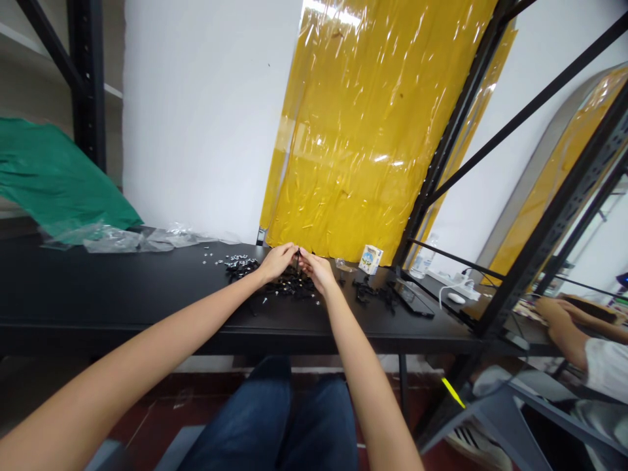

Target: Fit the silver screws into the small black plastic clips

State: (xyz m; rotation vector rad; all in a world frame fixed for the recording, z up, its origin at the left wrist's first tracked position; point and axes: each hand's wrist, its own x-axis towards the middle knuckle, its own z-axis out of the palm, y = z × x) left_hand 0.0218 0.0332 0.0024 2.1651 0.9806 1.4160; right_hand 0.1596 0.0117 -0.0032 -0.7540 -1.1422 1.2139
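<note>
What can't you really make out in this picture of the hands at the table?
Head view only:
The small black piece between the left hand and right hand: fingers hide its shape.
The black parts heap: too small and dark to tell the pieces apart.
The small carton: its print is too small to read.
The person at right: cut off by the picture's right edge.

Black metal shelving [87, 78] all around this bench, with a big yellow plastic-wrapped panel [373, 131] against the white wall [206, 118] and a green cloth [53, 176] hanging off to the left over some clear plastic bags [118, 240]. Off right there's a small carton [371, 259], a water bottle [422, 258], a power strip [458, 286], a white mouse [456, 298], and someone in a white sleeve [606, 366] working nearby
</note>
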